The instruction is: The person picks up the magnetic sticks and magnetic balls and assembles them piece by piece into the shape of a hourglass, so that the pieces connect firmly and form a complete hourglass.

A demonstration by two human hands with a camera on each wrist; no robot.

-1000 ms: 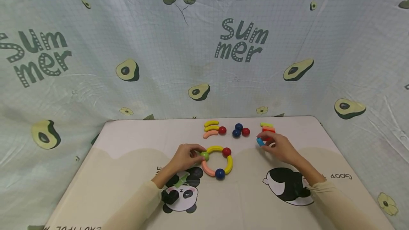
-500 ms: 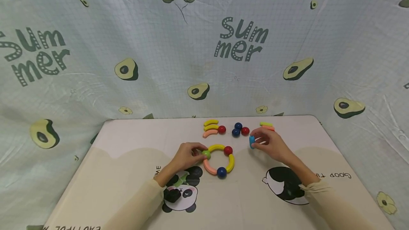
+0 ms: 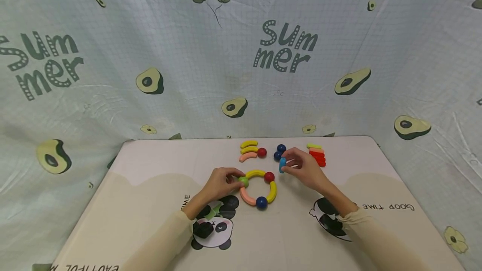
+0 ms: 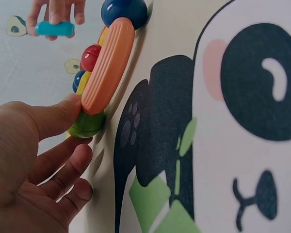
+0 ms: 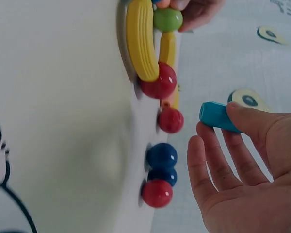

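Observation:
A ring of curved sticks and balls lies on the table: a yellow curved stick (image 3: 273, 192), an orange curved stick (image 4: 109, 65), a red ball (image 3: 269, 177), a blue ball (image 3: 261, 203) and a green ball (image 3: 244, 181), plus another yellow stick at its far side. My left hand (image 3: 222, 184) pinches the green ball between thumb and fingers. To the right of the ring my right hand (image 3: 304, 168) holds a short blue stick (image 5: 216, 115) between thumb and fingertips, raised off the table.
Behind the ring lie yellow curved sticks (image 3: 249, 143), an orange curved stick (image 3: 248, 157) and a red ball (image 3: 261, 152). Blue balls (image 3: 280, 148) sit just beyond my right hand. Red sticks (image 3: 317, 159) are stacked at the back right. A patterned curtain (image 3: 188, 74) hangs behind the table.
My right hand has carried the blue stick left from beside the red sticks towards the ring, turning it upright. The left hand stays on the green ball; the ring shifted slightly right.

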